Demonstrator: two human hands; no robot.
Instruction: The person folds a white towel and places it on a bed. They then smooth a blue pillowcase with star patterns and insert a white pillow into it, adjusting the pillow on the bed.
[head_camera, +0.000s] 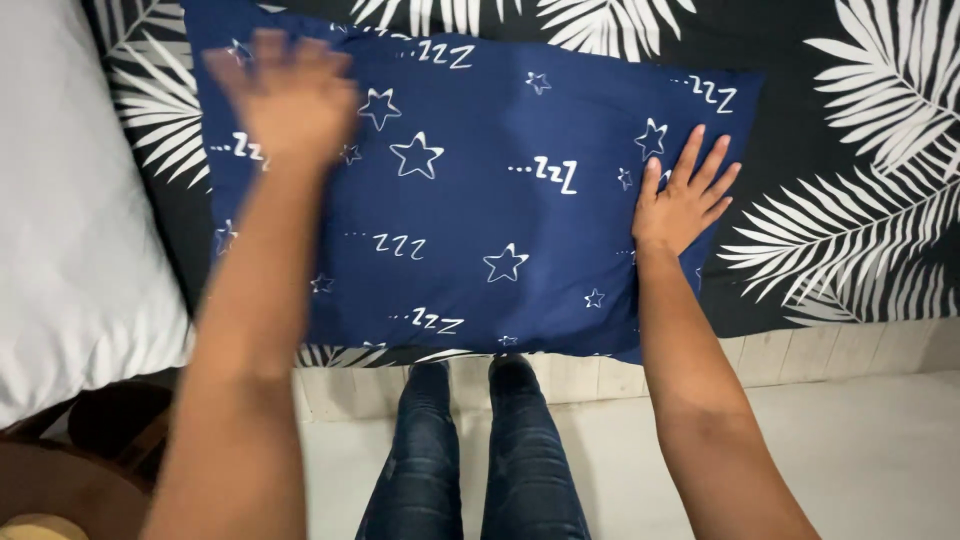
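Both forearms fill the near part of the view, reaching out over a pair of legs in dark jeans (470, 460) standing on a pale floor (850, 440); beyond them a dark blue pillow (480, 190), printed with white stars and sleepy letter marks, lies flat on a black sheet with white palm leaves (860, 120). The right hand (685, 195) rests palm down on the pillow's right end, fingers spread wide and flat, gripping nothing; the left hand (290, 95) is over the upper left corner, blurred with motion, also spread and holding nothing, though whether it touches the cloth I cannot tell. A white pillow (70, 200) sits just beside the blue one on the left; part of a brown wooden piece (70, 470) shows below it. Judging from this, the work in hand is smoothing or plumping the blue pillow; done well, the right palm would pin its end firmly while the left sweeps outward in flat strokes, pushing creases toward the edges rather than bunching the case.
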